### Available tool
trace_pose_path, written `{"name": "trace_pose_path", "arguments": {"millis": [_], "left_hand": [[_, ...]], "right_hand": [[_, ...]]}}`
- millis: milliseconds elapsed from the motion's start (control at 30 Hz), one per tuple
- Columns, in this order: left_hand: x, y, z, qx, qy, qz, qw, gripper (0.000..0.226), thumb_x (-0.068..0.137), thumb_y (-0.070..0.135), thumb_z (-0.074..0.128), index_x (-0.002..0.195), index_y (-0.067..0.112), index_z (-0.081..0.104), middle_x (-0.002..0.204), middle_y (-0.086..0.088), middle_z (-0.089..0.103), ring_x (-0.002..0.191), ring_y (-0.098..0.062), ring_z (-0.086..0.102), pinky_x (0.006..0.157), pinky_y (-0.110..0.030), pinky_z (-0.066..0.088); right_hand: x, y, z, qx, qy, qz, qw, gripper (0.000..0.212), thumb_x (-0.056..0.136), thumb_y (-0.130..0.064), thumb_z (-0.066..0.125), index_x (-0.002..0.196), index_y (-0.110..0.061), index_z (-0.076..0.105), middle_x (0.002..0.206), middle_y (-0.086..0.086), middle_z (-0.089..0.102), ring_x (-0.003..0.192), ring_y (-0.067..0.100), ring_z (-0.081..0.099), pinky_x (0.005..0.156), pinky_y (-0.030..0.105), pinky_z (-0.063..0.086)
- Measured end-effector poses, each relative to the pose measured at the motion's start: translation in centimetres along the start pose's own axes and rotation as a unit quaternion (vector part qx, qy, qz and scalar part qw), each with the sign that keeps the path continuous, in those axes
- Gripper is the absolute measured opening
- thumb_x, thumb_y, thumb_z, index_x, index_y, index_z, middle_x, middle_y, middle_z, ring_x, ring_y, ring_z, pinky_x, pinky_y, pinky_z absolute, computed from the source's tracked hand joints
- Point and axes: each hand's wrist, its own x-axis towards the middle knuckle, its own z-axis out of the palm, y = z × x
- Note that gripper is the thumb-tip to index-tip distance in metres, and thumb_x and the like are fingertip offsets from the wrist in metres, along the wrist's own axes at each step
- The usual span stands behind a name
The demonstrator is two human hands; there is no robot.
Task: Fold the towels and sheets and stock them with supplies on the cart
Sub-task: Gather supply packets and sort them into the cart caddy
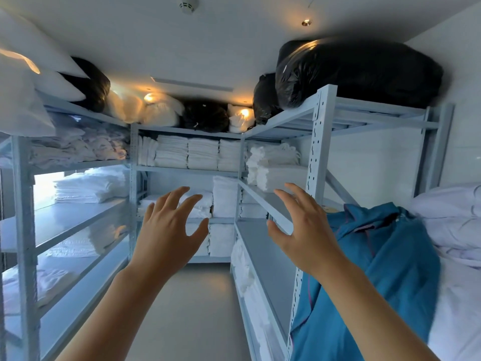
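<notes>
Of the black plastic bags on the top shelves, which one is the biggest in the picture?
The shiny black plastic bag on top of the right-hand grey metal rack, nearest the camera. The other black bags, behind it and further left, look clearly smaller.

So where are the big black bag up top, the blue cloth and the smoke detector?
big black bag (359, 74), head view, middle of its shiny side.
blue cloth (377, 269), head view, middle of the hanging folds.
smoke detector (188, 6), head view, its round body on the ceiling.

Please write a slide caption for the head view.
Both empty hands, left and right, reach toward shelved folded linens.
</notes>
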Motion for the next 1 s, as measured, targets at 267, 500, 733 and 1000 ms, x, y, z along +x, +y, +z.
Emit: {"name": "trace_pose_path", "arguments": {"millis": [267, 500, 733, 1000], "left_hand": [[1.8, -5.3, 2.4, 0.011, -0.005, -0.026, 1.0, 0.053, 0.093, 0.045, 0.065, 0.142, 0.026, 0.057, 0.153, 0.0, 0.048, 0.14, -0.029, 0.044, 0.114, -0.051, 0.039], [4.4, -8.7, 5.3, 0.037, 0.005, -0.033, 0.999, 0.052, 0.093, 0.044, 0.065, 0.142, 0.026, 0.058, 0.154, -0.002, 0.048, 0.141, -0.029, 0.043, 0.116, -0.051, 0.037], [10.4, -10.9, 10.6, 0.065, 0.006, -0.032, 0.997, 0.056, 0.095, 0.05, 0.059, 0.146, 0.027, 0.054, 0.158, 0.001, 0.042, 0.145, -0.025, 0.039, 0.119, -0.049, 0.035], [17.2, -12.8, 18.6, 0.077, 0.002, -0.036, 0.996, 0.056, 0.095, 0.051, 0.057, 0.146, 0.027, 0.054, 0.158, 0.002, 0.042, 0.145, -0.024, 0.038, 0.119, -0.048, 0.033]], "right_hand": [[4.5, -0.2, 5.4, 0.026, -0.02, -0.015, 0.999, 0.066, 0.096, -0.051, 0.052, 0.155, -0.023, 0.041, 0.163, -0.005, 0.029, 0.15, 0.014, 0.024, 0.123, 0.046, 0.028], [8.6, 0.6, 11.5, 0.047, -0.018, -0.041, 0.998, 0.065, 0.095, -0.051, 0.052, 0.153, -0.023, 0.043, 0.162, -0.004, 0.031, 0.15, 0.017, 0.028, 0.122, 0.046, 0.027], [14.7, 4.6, 17.2, 0.074, -0.007, -0.048, 0.996, 0.064, 0.097, -0.05, 0.055, 0.154, -0.024, 0.042, 0.163, -0.005, 0.029, 0.15, 0.016, 0.025, 0.124, 0.045, 0.025], [21.4, 10.6, 23.6, 0.084, -0.02, -0.05, 0.995, 0.064, 0.097, -0.05, 0.055, 0.154, -0.024, 0.041, 0.165, -0.004, 0.027, 0.151, 0.019, 0.025, 0.124, 0.048, 0.024]]}}
